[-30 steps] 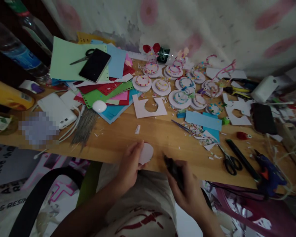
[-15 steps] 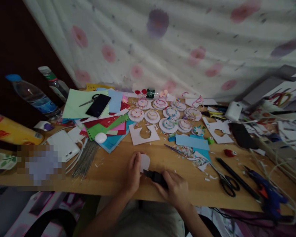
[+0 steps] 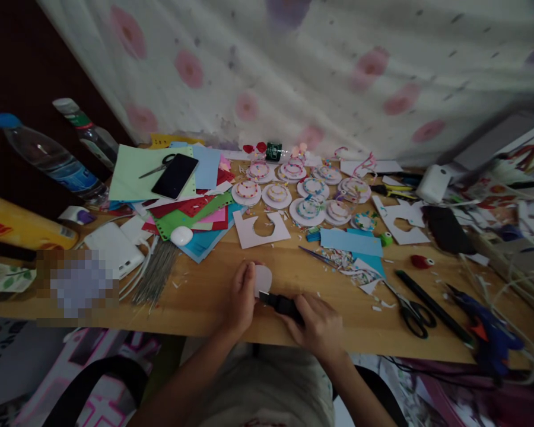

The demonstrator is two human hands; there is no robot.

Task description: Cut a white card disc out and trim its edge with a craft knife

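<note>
My left hand is closed on a small round white disc, held up near the table's front edge with fingers along its left side. In my right hand is a black utility knife, gripped by the handle. Its short blade points left and lies at the disc's lower edge; whether it is cutting in cannot be told. Beyond my hands lies a white sheet with a round hole. Behind it stand several small white round pieces trimmed with coloured beads, such as a hat-like one.
Scissors, a black pen-like stick and a blue glue gun lie at the right. Paper scraps are heaped right of centre. At the left are metal wires, a phone on coloured paper, and bottles.
The view has tilted down slightly, so the table things sit higher in it. Both hands keep their holds on the disc and the knife, with the blade still by the disc's lower edge.
</note>
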